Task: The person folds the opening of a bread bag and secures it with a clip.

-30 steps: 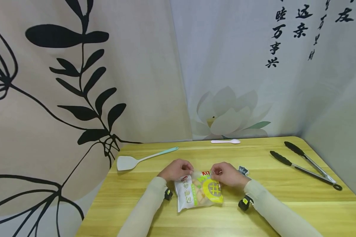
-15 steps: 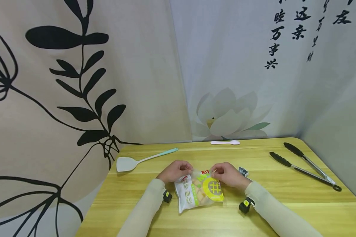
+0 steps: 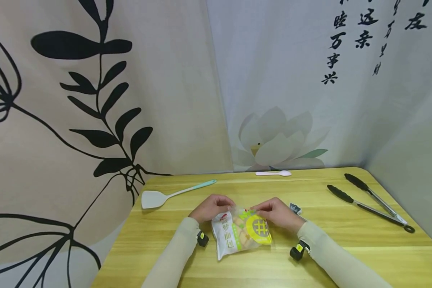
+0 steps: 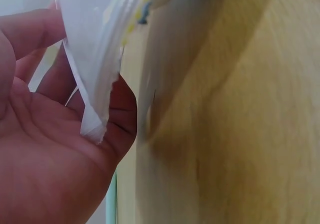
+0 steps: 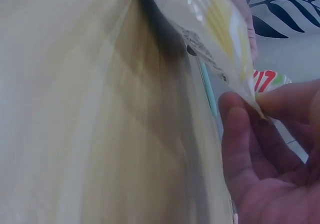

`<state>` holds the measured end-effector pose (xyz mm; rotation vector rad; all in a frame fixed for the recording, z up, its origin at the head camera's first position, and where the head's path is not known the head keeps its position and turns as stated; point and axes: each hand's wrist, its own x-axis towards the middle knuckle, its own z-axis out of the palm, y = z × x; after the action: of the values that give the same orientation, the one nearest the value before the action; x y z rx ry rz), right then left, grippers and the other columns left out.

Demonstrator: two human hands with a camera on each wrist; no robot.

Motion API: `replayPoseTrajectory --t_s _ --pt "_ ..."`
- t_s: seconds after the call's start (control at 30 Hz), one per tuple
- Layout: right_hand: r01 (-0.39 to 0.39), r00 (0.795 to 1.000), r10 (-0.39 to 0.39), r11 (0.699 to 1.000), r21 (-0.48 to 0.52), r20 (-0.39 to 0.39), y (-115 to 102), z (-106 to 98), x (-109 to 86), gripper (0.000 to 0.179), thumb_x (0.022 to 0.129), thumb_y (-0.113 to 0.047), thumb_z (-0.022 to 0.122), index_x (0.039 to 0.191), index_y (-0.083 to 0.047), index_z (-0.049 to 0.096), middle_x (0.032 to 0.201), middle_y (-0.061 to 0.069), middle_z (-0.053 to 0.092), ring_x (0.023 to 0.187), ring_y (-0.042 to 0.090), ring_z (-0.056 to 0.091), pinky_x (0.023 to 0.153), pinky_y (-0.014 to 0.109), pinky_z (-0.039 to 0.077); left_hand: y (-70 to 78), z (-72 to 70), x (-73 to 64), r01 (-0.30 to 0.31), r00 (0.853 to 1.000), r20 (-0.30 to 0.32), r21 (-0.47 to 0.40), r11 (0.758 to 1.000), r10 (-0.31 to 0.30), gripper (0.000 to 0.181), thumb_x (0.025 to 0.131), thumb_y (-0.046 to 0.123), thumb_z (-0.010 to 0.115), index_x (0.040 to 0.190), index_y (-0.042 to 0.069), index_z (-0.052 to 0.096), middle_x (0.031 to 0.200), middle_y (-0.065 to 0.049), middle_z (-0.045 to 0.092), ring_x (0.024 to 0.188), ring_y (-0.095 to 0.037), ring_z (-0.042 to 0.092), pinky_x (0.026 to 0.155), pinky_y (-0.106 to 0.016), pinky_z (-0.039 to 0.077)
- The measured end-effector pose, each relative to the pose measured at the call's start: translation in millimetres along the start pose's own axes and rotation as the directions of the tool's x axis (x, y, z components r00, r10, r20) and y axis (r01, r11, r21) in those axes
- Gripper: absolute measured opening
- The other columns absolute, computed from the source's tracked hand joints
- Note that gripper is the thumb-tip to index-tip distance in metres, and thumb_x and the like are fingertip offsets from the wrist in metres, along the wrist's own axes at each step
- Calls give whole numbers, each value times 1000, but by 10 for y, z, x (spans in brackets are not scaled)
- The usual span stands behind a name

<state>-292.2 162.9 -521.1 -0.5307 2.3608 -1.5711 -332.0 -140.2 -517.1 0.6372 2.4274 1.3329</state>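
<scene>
A plastic food bag [image 3: 242, 234], white, green and yellow with a clear window showing pale pieces inside, is tilted above the wooden table near its middle. My left hand [image 3: 213, 208] holds its upper left corner; in the left wrist view the white bag edge [image 4: 97, 83] lies between thumb and fingers. At the upper right, my right hand [image 3: 279, 215] pinches the top edge. The right wrist view shows the bag's corner [image 5: 220, 33] gripped between thumb and fingertips. My fingers cover part of the red lettering along the top.
A white spatula with a mint handle [image 3: 155, 199] lies at the back left. Near the back edge is a pale pink spoon [image 3: 273, 173]. Black-handled tongs [image 3: 372, 204] lie spread at right. A small grey item [image 3: 295, 208] sits behind my right hand, partly hidden.
My right hand's fingers have slid slightly left along the bag's top edge and now cover more of the red letters. The left hand and the bag have barely moved.
</scene>
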Motion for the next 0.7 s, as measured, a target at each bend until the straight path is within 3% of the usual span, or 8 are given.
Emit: replayPoseTrajectory --t_s 0.37,0.53,0.7 --pt "2 1000 -3 999 -50 -17 16 16 -5 18 99 -17 72 113 -14 84 122 4 79 122 23 70 95 30 57 -23 16 -15 4 1000 13 -64 998 -3 17 105 21 68 113 24 82 118 4 78 108 -11 68 101 -36 52" --pt "12 1000 -13 999 -53 -15 19 20 -6 19 100 -16 71 115 -12 83 123 7 79 120 24 70 94 29 56 -38 25 -24 6 1000 4 -105 994 -6 20 104 20 67 118 23 82 125 3 78 120 -13 68 110 -41 51" --pt "46 999 -45 996 -77 5 3 14 10 19 100 -12 70 114 -13 83 120 5 80 114 17 72 91 24 56 -36 15 -36 28 1000 -3 -129 991 -29 21 103 18 66 114 21 83 123 2 79 120 -13 69 111 -42 50"
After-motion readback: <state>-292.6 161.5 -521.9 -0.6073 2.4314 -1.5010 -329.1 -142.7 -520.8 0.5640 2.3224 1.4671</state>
